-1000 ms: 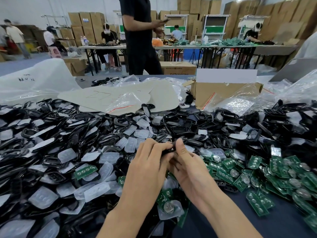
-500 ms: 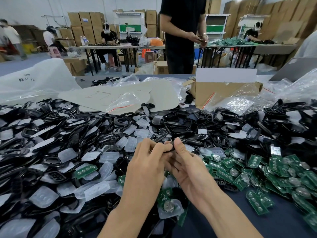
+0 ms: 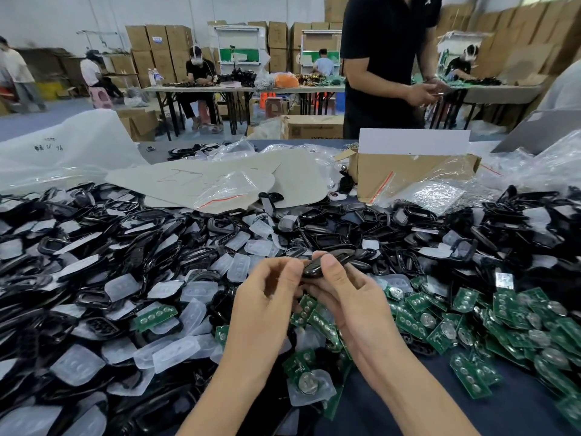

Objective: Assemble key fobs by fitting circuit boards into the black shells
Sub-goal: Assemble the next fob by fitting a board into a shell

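Gripping a glossy black oval plastic key-fob shell (image 3: pixel 327 262) in both hands, just above the heap. Right hand (image 3: pixel 355 300) grip closed on it, thumb on top; left hand (image 3: pixel 267 297) grip curled, pinching its left end. Below and to the right, green rectangular circuit boards (image 3: pixel 471 316) strewn over the dark blue counter (image 3: pixel 408 413).

I see glossy black shells (image 3: pixel 220 221), green circuit boards (image 3: pixel 412 322) with silver discs, translucent white pads (image 3: pixel 198 291), navy tabletop (image 3: pixel 393 413), brown cardboard box (image 3: pixel 393 174).
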The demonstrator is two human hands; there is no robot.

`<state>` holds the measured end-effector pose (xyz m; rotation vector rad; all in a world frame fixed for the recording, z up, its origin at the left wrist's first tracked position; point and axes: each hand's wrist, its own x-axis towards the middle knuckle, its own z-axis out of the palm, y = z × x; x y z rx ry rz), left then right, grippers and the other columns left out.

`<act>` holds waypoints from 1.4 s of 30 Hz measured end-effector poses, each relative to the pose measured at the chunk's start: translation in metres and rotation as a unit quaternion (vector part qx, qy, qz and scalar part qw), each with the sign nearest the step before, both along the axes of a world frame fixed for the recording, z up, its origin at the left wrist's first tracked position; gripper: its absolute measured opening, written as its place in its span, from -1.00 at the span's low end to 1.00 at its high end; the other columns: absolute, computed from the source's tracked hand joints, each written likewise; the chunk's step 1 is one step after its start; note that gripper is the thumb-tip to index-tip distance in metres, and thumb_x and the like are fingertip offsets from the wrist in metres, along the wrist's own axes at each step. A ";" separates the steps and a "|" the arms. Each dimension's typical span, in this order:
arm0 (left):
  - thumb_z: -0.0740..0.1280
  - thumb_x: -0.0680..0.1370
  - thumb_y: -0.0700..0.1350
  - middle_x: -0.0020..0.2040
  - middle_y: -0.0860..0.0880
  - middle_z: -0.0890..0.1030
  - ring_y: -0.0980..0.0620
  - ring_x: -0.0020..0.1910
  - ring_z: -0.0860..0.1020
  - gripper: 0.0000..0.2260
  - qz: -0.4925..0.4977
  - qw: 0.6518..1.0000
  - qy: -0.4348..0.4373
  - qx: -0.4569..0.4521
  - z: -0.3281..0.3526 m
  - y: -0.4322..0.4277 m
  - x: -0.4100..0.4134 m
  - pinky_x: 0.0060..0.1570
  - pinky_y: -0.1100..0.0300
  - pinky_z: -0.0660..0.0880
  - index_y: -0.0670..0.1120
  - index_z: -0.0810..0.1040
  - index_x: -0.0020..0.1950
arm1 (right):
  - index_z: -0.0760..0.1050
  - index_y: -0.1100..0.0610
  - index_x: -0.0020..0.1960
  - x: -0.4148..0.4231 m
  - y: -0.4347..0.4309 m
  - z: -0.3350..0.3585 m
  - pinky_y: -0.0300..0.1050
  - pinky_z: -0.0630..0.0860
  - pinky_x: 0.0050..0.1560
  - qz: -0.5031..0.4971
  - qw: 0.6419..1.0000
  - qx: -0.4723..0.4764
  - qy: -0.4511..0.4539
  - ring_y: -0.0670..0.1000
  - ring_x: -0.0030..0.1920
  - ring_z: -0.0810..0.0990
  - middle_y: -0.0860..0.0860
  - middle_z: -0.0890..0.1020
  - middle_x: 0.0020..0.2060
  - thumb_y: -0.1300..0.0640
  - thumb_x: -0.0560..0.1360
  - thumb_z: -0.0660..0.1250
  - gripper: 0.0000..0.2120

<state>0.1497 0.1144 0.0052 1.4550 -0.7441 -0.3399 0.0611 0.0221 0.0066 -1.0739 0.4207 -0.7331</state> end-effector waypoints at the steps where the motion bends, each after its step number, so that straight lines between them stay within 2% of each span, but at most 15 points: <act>1: 0.35 0.49 0.17 -0.20 -0.06 0.67 0.06 -0.29 0.60 -0.69 -0.026 0.997 0.076 -0.011 0.003 -0.001 0.001 -0.28 0.20 0.56 -0.05 0.65 0.00 | 0.72 -0.06 0.03 -0.002 0.000 0.001 -0.20 0.62 0.10 -0.009 0.999 -0.040 0.017 0.04 0.09 0.72 0.04 0.75 0.04 -0.22 0.33 0.50 -0.65; 3: 0.39 0.44 0.10 -0.23 -0.16 0.62 0.02 -0.35 0.56 -0.64 -0.065 0.976 0.204 -0.039 0.008 -0.002 0.002 -0.39 0.20 0.54 -0.20 0.66 -0.02 | 0.70 -0.15 0.03 -0.005 0.000 0.002 -0.30 0.58 0.05 -0.011 0.994 -0.104 0.043 -0.06 0.05 0.72 -0.04 0.75 0.01 -0.21 0.37 0.47 -0.72; 6: 0.39 0.44 0.02 -0.29 -0.12 0.57 0.07 -0.42 0.52 -0.69 -0.117 0.942 0.311 -0.049 0.010 -0.001 0.004 -0.47 0.26 0.51 -0.20 0.71 -0.01 | 0.69 -0.14 0.06 -0.011 -0.001 0.005 -0.40 0.54 -0.01 0.007 0.988 -0.148 0.043 -0.13 0.02 0.71 -0.06 0.75 -0.01 -0.11 0.43 0.45 -0.78; 9: 0.39 0.45 0.05 -0.29 -0.07 0.58 0.11 -0.41 0.51 -0.69 -0.169 0.931 0.324 -0.027 0.012 0.003 0.006 -0.48 0.30 0.48 -0.11 0.74 0.05 | 0.69 -0.09 0.09 -0.013 -0.001 0.008 -0.39 0.54 -0.02 0.030 0.985 -0.169 0.030 -0.14 0.00 0.71 -0.04 0.75 -0.01 -0.03 0.45 0.46 -0.78; 14: 0.43 0.39 0.09 -0.26 -0.05 0.61 0.12 -0.37 0.52 -0.63 -0.208 0.914 0.349 -0.017 0.011 0.005 0.009 -0.46 0.30 0.47 -0.13 0.73 0.06 | 0.69 -0.18 0.05 -0.014 -0.001 0.012 -0.36 0.55 -0.01 0.058 0.977 -0.203 0.026 -0.16 -0.03 0.70 -0.07 0.75 -0.03 0.00 0.44 0.46 -0.80; 17: 0.44 0.39 0.07 -0.28 -0.03 0.59 0.13 -0.38 0.51 -0.64 -0.214 0.909 0.358 -0.024 0.008 0.005 0.011 -0.46 0.29 0.45 -0.11 0.74 0.07 | 0.69 -0.14 0.08 -0.014 -0.003 0.011 -0.29 0.57 0.04 0.078 0.975 -0.206 0.016 -0.08 0.00 0.69 0.01 0.74 0.04 0.05 0.47 0.45 -0.79; 20: 0.41 0.43 0.03 -0.30 -0.06 0.57 0.11 -0.39 0.50 -0.71 -0.205 0.915 0.347 -0.035 0.006 0.005 0.014 -0.47 0.28 0.43 -0.14 0.75 -0.03 | 0.66 -0.06 0.19 -0.014 -0.006 0.007 -0.23 0.57 0.11 0.102 0.973 -0.208 0.014 0.00 0.10 0.67 0.08 0.71 0.13 0.06 0.51 0.43 -0.75; 23: 0.38 0.45 0.06 -0.32 -0.05 0.55 0.10 -0.38 0.47 -0.72 -0.164 0.948 0.270 -0.043 0.005 0.005 0.013 -0.43 0.25 0.42 -0.13 0.73 -0.09 | 0.60 -0.08 0.29 -0.014 -0.008 0.004 -0.18 0.55 0.22 0.119 0.971 -0.209 0.008 0.00 0.25 0.63 0.02 0.67 0.23 0.03 0.57 0.39 -0.70; 25: 0.35 0.46 0.12 -0.37 -0.03 0.54 0.08 -0.40 0.45 -0.70 -0.091 0.984 0.154 -0.022 0.004 0.005 0.011 -0.39 0.21 0.41 -0.09 0.69 -0.12 | 0.59 -0.09 0.30 -0.013 -0.009 0.003 -0.04 0.55 0.28 0.122 0.974 -0.192 -0.004 0.05 0.31 0.60 -0.01 0.64 0.28 0.01 0.58 0.40 -0.71; 27: 0.30 0.46 0.18 -0.42 0.06 0.52 0.11 -0.43 0.43 -0.73 -0.014 0.999 0.030 0.001 0.003 0.005 0.009 -0.39 0.24 0.39 0.02 0.65 -0.12 | 0.59 -0.02 0.29 -0.011 -0.009 0.001 0.04 0.58 0.24 0.114 0.981 -0.155 -0.025 0.10 0.31 0.59 0.04 0.63 0.28 -0.02 0.56 0.43 -0.69; 30: 0.26 0.50 0.18 -0.33 0.16 0.58 0.18 -0.39 0.49 -0.81 0.055 0.991 -0.118 0.010 0.002 0.005 0.002 -0.36 0.37 0.36 0.13 0.61 -0.12 | 0.64 0.06 0.20 -0.009 -0.009 -0.001 -0.06 0.62 0.13 0.080 0.990 -0.105 -0.040 0.12 0.24 0.65 0.09 0.67 0.20 -0.02 0.50 0.49 -0.68; 32: 0.29 0.60 0.10 -0.20 0.19 0.61 0.17 -0.26 0.55 -0.89 0.085 0.977 -0.198 0.005 -0.001 0.006 -0.001 -0.29 0.42 0.37 0.15 0.56 -0.08 | 0.67 0.06 0.15 -0.008 -0.008 -0.002 -0.11 0.63 0.11 0.064 0.993 -0.087 -0.039 0.13 0.19 0.67 0.10 0.69 0.15 -0.03 0.45 0.53 -0.69; 34: 0.31 0.60 0.00 -0.17 0.16 0.58 0.16 -0.21 0.54 -0.94 0.103 0.961 -0.256 0.001 -0.002 0.007 -0.001 -0.25 0.43 0.36 0.12 0.54 -0.07 | 0.68 0.06 0.12 -0.008 -0.007 -0.002 -0.13 0.63 0.12 0.066 0.994 -0.072 -0.045 0.12 0.17 0.68 0.11 0.70 0.12 -0.06 0.41 0.56 -0.66; 37: 0.30 0.59 -0.07 -0.20 0.17 0.53 0.17 -0.19 0.51 -0.94 0.114 0.946 -0.304 -0.003 -0.002 0.008 0.000 -0.21 0.43 0.35 0.09 0.52 -0.05 | 0.68 0.07 0.08 -0.007 -0.005 -0.001 -0.14 0.62 0.14 0.076 0.993 -0.062 -0.058 0.12 0.17 0.69 0.13 0.71 0.09 -0.10 0.37 0.58 -0.63; 42: 0.23 0.59 -0.02 -0.17 0.17 0.51 0.18 -0.19 0.49 -0.87 0.106 0.942 -0.319 -0.012 0.000 0.008 -0.002 -0.19 0.45 0.34 0.02 0.55 -0.03 | 0.66 0.10 0.09 -0.008 -0.004 0.001 -0.11 0.60 0.17 0.079 0.993 -0.059 -0.068 0.16 0.18 0.68 0.16 0.70 0.10 -0.12 0.36 0.59 -0.58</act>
